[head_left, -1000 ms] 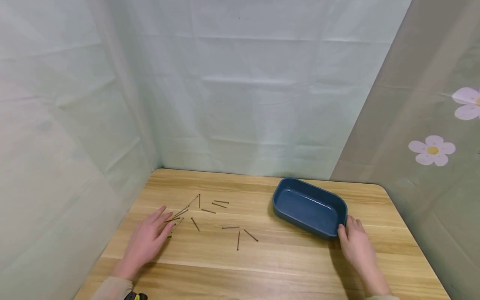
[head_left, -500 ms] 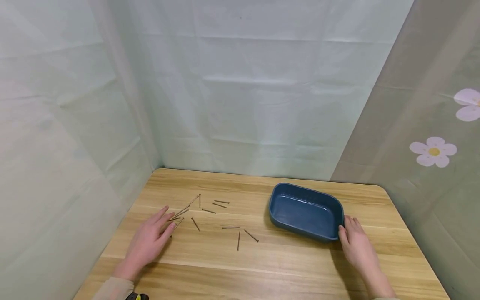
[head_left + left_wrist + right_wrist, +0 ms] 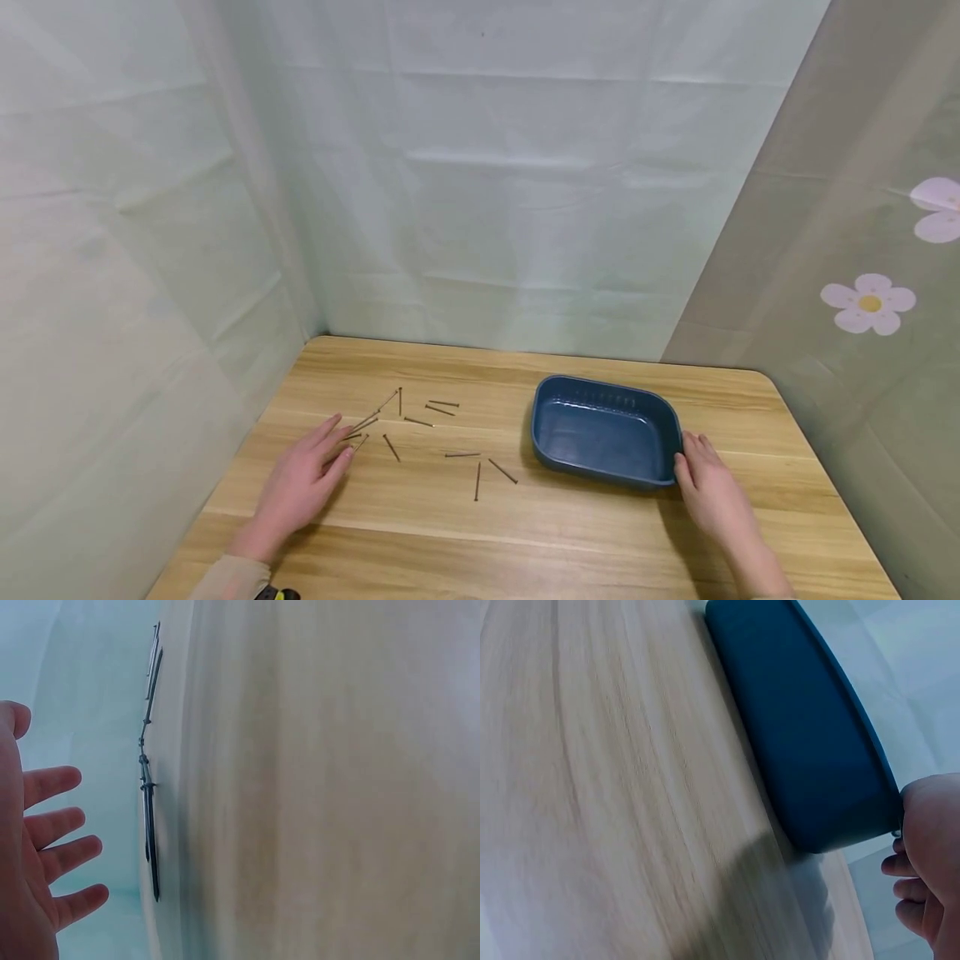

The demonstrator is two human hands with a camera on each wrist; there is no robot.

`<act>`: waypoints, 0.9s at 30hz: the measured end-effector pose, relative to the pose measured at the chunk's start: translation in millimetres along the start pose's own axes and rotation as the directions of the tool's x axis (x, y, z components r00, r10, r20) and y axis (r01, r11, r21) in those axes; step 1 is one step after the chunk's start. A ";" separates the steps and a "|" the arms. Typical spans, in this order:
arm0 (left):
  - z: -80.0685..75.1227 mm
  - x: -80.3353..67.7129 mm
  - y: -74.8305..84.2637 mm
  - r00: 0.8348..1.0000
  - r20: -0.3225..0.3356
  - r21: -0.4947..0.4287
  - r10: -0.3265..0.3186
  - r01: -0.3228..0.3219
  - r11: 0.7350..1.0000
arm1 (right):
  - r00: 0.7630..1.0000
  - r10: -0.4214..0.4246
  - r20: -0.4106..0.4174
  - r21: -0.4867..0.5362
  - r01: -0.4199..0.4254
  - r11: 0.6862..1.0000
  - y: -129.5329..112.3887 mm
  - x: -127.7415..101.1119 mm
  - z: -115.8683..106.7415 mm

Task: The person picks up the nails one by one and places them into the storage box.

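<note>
You are steadying the blue tray near the table's right edge with your right hand, fingers straight against its corner. Your left hand is lying flat, holding nothing, beside the scattered nails toward the left edge. Pinching one nail looks like the next move.

Blue tray turned square, slid left under right hand.

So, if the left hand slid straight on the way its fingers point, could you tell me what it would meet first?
Most likely the cluster of thin dark metal nails lying just beyond the left hand's fingertips on the light wooden table; some already look to be at the fingertips, though contact is unclear.
</note>
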State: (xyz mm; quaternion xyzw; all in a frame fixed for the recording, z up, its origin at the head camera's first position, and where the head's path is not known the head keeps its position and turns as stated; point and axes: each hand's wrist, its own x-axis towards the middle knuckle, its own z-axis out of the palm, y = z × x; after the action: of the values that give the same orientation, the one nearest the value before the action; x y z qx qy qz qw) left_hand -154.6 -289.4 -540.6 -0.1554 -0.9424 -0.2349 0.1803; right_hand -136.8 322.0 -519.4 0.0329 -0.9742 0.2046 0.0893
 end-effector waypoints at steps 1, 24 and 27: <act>-0.3 0.2 0.6 1.000 -0.002 -0.002 0.001 -0.001 1.000 | 1.000 -0.002 -0.006 0.001 0.002 1.000 -0.2 -0.1 0.5; 13.4 18.3 36.6 0.997 0.012 -0.040 0.077 -0.077 0.996 | 0.996 0.088 0.023 0.067 -0.089 0.994 -7.3 10.0 10.1; 18.3 22.0 47.8 0.996 0.042 -0.040 0.080 -0.078 0.996 | 0.995 0.100 0.030 0.075 -0.102 0.992 -7.5 10.5 10.8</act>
State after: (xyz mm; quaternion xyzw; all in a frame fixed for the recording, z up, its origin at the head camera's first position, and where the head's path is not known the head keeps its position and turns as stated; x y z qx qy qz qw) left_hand -161.0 -235.4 -528.2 -0.2012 -0.9346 -0.2422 0.1656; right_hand -148.1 310.5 -524.2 -0.0102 -0.9671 0.2456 0.0650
